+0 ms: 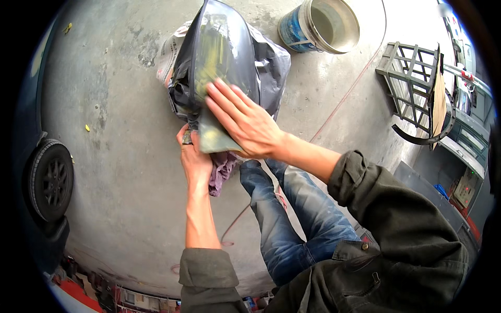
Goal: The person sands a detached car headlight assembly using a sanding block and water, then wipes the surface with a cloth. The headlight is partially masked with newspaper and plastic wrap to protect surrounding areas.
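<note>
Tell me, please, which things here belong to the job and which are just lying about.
Probably the job:
apparent headlamp, under the right hand;
black plastic sheeting around it;
purple cloth by the left hand.

Perhaps just lying about:
bucket;
openwork rack.

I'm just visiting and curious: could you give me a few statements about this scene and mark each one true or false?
1. The right hand has its fingers stretched out over the glossy curved part. True.
2. The bucket stands to the left of that part. False: it stands to the right.
3. A crumpled purple cloth is close to the left hand. True.
4. The left hand wears a glove. False: it is bare, like the right one.
5. The dark green sleeves leave the forearms uncovered. True.
6. The car wheel is at the picture's right side. False: it is at the left side.
</note>
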{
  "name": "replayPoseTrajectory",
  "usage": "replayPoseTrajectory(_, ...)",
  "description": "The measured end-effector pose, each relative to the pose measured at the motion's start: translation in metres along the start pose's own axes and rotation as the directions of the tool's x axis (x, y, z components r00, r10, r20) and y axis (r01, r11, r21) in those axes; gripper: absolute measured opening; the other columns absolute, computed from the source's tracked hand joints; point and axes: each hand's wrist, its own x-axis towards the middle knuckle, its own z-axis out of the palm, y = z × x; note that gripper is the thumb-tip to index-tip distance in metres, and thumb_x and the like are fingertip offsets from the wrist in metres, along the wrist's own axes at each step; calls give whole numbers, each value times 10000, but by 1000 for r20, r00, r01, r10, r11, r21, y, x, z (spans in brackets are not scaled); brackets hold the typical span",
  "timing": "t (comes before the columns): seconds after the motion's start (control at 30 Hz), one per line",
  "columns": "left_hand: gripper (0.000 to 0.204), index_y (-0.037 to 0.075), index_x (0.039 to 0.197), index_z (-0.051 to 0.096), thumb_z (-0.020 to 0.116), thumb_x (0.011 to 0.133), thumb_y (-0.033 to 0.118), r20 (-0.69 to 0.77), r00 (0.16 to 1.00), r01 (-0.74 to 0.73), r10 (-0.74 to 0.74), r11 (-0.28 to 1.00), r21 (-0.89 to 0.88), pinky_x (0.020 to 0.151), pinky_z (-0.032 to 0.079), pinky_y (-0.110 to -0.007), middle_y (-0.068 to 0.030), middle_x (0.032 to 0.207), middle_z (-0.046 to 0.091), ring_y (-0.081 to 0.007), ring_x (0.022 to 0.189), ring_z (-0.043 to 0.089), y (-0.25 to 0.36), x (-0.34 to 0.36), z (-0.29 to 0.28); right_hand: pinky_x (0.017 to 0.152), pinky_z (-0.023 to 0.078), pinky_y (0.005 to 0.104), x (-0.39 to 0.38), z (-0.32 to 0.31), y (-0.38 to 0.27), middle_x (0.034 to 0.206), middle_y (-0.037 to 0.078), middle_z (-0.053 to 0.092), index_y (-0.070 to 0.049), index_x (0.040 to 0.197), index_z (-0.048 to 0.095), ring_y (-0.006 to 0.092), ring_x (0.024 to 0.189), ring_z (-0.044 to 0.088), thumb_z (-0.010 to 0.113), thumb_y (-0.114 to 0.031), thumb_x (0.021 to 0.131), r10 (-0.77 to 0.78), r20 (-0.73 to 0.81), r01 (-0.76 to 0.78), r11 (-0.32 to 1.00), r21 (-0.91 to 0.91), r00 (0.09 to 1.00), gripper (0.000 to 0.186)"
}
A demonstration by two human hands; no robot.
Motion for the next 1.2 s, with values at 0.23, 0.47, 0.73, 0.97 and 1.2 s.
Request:
replayPoseTrajectory(0.23, 434, 59, 1383, 463, 400, 1050, 329, 47, 996, 78, -78, 997, -5, 911, 485, -446, -266, 1133, 674, -405, 1040, 661, 3, 4, -1, 1241, 184, 473, -28, 18, -9, 1606, 230, 312, 102, 1464, 409, 347, 1524, 248, 434, -325, 909, 13, 102, 5, 984, -175, 995, 700)
replayPoseTrajectory(0.47, 486, 33, 1379, 450, 395, 1052, 387, 18, 1000, 24, -24, 1000, -10, 924, 487, -413, -225, 1201, 662, -346, 1092, 654, 5, -2, -3, 1231, 189, 482, 10, 4, -8, 1602, 253, 299, 106, 1470, 385, 378, 1521, 238, 511, -486, 895, -22, 28, 23, 1000, -16, 999, 834)
replayPoseTrajectory(0.73, 440, 59, 1378, 457, 404, 1041, 339, -25, 997, 78, -77, 996, 42, 878, 482, -472, -288, 1033, 690, -443, 1004, 668, 17, -2, -7, 1138, 385, 457, -73, -45, -15, 1497, 254, 453, -12, 1455, 468, 393, 1400, 442, 675, -66, 725, 159, 236, -263, 813, 519, 959, 761)
replayPoseTrajectory(0.97, 442, 63, 1384, 452, 416, 1041, 340, 3, 990, 144, -144, 989, 41, 850, 486, -476, -288, 1005, 692, -453, 963, 671, 21, -3, -4, 962, 480, 307, -29, -82, 15, 1209, 56, 672, -24, 1402, 549, 142, 1079, 600, 701, -73, 882, 604, 269, -496, 246, 833, 751, 544)
replayPoseTrajectory(1.2, 453, 69, 1395, 439, 417, 1035, 343, 7, 988, 157, -157, 987, 45, 859, 485, -483, -292, 987, 701, -468, 969, 671, 24, -3, -6, 794, 527, 343, 22, -78, 44, 964, 110, 724, -4, 1179, 653, 168, 858, 663, 544, -83, 845, 517, 292, -493, 306, 815, 804, 360)
